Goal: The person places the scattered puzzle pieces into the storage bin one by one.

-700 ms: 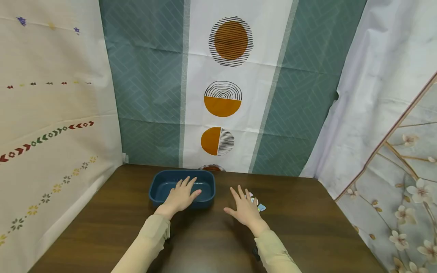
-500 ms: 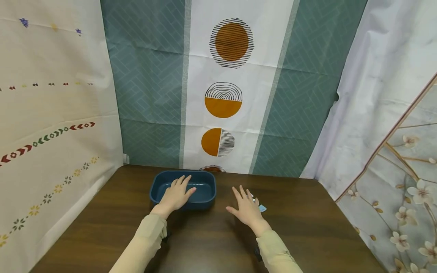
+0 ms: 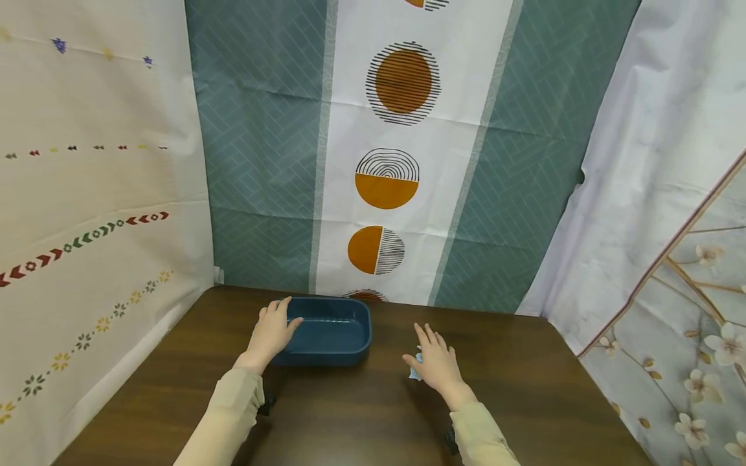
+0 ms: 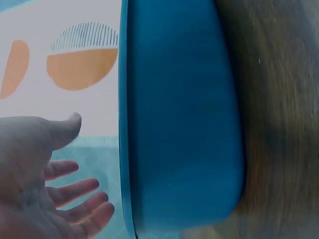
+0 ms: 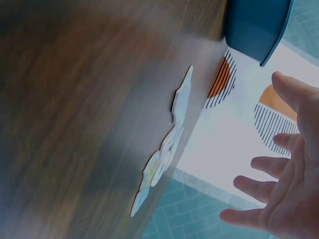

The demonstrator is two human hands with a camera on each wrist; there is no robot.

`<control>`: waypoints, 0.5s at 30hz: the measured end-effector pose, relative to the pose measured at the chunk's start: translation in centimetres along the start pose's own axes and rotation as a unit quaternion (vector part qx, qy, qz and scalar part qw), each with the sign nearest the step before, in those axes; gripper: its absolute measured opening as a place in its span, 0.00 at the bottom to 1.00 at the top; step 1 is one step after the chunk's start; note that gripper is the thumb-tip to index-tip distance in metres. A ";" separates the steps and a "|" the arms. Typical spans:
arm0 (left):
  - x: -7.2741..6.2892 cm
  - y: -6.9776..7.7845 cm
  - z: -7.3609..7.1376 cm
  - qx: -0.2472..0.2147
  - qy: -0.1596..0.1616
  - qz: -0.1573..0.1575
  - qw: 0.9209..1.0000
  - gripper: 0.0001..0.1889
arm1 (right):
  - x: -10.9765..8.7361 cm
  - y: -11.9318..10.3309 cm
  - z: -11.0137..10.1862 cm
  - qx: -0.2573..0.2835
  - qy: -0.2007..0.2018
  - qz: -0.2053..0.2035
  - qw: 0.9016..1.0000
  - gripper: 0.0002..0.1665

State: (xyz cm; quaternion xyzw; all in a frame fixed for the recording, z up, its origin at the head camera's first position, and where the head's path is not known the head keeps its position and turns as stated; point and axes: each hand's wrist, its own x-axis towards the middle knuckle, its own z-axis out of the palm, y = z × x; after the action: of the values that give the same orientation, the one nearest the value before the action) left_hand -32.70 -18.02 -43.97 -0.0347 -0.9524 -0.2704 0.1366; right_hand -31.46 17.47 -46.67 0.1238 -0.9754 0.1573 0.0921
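Observation:
A dark blue rectangular basin (image 3: 344, 340) stands toward the back of the table. My left hand (image 3: 269, 333), fingers extended and holding nothing, hovers at its left end and hides that corner. In the left wrist view the basin's outer wall (image 4: 184, 124) rises beside the spread fingers of the left hand (image 4: 30, 184). Over several small flat pale pieces (image 3: 416, 369) reaches my right hand (image 3: 440, 364), its fingers spread and nothing in them. The right wrist view has these thin, pale blue and white cutouts (image 5: 182, 97) lying on the wood, apart from the right hand (image 5: 294, 179).
The brown wooden table (image 3: 350, 421) fills the lower part of the head view. Behind it hangs a green and white patterned curtain (image 3: 262, 162). Cloths enclose both sides, a cream one (image 3: 105, 259) at left and a floral one (image 3: 658, 291) at right.
My left hand has moved left, from over the basin to its left end. My right hand has shifted right, so pale pieces now show on its left side. The head view has tilted slightly.

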 end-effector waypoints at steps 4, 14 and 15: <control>0.0 -1.3 -0.7 -0.018 0.013 -0.022 1.000 0.35 | -0.1 0.5 -0.1 -0.001 0.003 0.010 1.000 0.45; 0.1 -4.9 -1.9 -0.094 -0.011 -0.065 0.993 0.41 | -0.2 1.6 -0.2 0.008 0.018 0.021 1.000 0.44; 0.1 -5.1 -2.0 -0.102 -0.017 -0.069 0.992 0.41 | -0.2 1.8 -0.3 0.008 0.023 0.021 0.999 0.43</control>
State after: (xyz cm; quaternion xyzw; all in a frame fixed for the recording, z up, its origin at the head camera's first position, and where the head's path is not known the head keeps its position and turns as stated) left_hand -33.01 -23.39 -44.93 0.0129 -0.9222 -0.3741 0.0970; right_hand -31.71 19.22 -46.96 0.1004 -0.9741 0.1697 0.1103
